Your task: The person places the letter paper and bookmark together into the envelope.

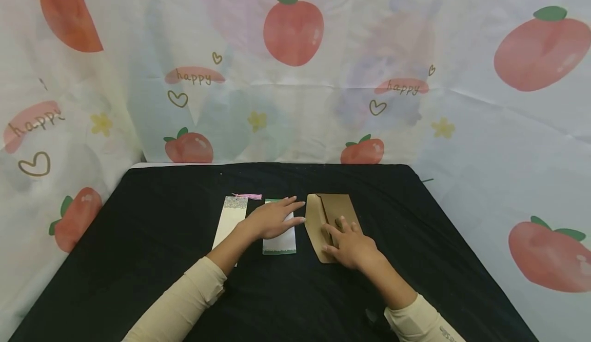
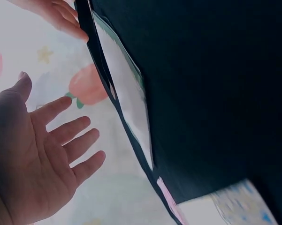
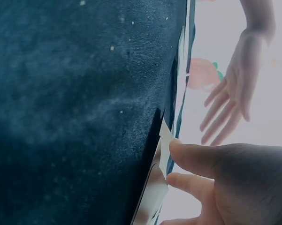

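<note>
On the black-covered table [image 1: 397, 203] we see the brown envelope [image 1: 339, 205] on the right, its long axis running near to far and its far end leaning slightly left. Our right hand [image 1: 353, 247] is the nearer one: its fingers are loosely spread, with thumb and forefinger at the flap [image 1: 315, 216] on the envelope's left side; we cannot tell how firmly they press. Our left hand [image 1: 273, 220] is empty, fingers extended toward the envelope from the left, over a green-edged white card [image 1: 279, 245]. Farther left lies a cream bookmark [image 1: 227, 226] with a pink tassel [image 1: 253, 196]. The backdrop [image 1: 295, 114] reads "happy" in several places; print on the right sleeve [image 1: 422, 319] is too small to read, and we find no brand.
</note>
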Action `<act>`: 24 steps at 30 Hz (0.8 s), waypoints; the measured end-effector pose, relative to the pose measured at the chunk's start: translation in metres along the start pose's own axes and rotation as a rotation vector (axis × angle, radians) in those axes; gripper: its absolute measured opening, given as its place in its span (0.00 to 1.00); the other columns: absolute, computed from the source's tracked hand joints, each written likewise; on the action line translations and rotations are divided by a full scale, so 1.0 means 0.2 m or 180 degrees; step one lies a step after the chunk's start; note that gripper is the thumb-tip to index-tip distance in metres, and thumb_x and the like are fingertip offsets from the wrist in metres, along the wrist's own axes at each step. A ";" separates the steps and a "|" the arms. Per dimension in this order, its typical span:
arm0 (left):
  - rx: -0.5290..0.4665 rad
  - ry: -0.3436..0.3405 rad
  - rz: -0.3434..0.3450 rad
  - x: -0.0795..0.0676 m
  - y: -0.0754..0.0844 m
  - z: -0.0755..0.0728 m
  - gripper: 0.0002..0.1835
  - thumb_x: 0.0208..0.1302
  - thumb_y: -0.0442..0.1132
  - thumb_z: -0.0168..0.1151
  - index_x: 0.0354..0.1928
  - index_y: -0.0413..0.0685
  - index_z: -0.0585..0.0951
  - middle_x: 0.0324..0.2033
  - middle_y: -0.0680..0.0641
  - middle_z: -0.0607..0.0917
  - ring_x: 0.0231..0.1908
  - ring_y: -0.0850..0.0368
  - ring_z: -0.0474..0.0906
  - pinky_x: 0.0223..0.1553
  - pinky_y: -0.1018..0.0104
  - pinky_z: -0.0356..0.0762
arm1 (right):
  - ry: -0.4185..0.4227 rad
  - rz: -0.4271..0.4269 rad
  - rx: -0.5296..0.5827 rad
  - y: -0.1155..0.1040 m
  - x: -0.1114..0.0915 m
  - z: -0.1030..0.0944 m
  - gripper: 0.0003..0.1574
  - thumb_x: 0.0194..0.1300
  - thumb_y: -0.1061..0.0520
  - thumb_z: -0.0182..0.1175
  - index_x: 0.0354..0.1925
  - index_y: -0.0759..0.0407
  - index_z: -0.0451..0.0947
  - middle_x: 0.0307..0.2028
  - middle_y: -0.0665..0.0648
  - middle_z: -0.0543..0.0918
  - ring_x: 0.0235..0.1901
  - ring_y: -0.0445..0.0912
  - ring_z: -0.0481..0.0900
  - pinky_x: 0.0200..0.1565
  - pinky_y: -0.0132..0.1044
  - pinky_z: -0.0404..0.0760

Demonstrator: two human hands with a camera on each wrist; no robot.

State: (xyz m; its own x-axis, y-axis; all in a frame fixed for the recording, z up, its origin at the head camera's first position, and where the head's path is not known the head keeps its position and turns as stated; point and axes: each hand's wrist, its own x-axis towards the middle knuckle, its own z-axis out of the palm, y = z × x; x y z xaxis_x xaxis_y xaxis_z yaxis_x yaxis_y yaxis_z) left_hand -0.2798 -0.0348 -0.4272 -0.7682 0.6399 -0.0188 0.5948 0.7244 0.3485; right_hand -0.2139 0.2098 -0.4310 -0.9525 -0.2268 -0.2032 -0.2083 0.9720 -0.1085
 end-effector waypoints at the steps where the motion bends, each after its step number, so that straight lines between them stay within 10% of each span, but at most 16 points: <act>1: -0.0007 -0.0033 0.0008 0.01 0.01 0.00 0.34 0.81 0.63 0.42 0.80 0.55 0.63 0.78 0.43 0.60 0.73 0.42 0.63 0.69 0.42 0.64 | -0.0004 0.0002 -0.0002 0.00 0.00 0.00 0.38 0.76 0.38 0.58 0.77 0.45 0.65 0.77 0.70 0.57 0.73 0.73 0.56 0.53 0.75 0.73; 24: 0.0399 -0.0461 -0.0044 0.21 0.12 0.10 0.34 0.80 0.61 0.49 0.77 0.48 0.67 0.76 0.46 0.65 0.74 0.52 0.63 0.70 0.54 0.64 | -0.0135 0.0096 0.0141 -0.05 -0.01 -0.03 0.42 0.73 0.38 0.62 0.77 0.49 0.66 0.77 0.72 0.54 0.73 0.74 0.54 0.53 0.77 0.70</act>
State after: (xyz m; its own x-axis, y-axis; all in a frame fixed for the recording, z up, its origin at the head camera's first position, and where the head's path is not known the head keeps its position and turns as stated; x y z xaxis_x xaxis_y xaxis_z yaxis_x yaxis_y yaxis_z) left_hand -0.2934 0.0152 -0.4380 -0.7399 0.6533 -0.1606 0.6162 0.7539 0.2279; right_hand -0.2118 0.2015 -0.4238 -0.9478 -0.2007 -0.2479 -0.1686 0.9750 -0.1447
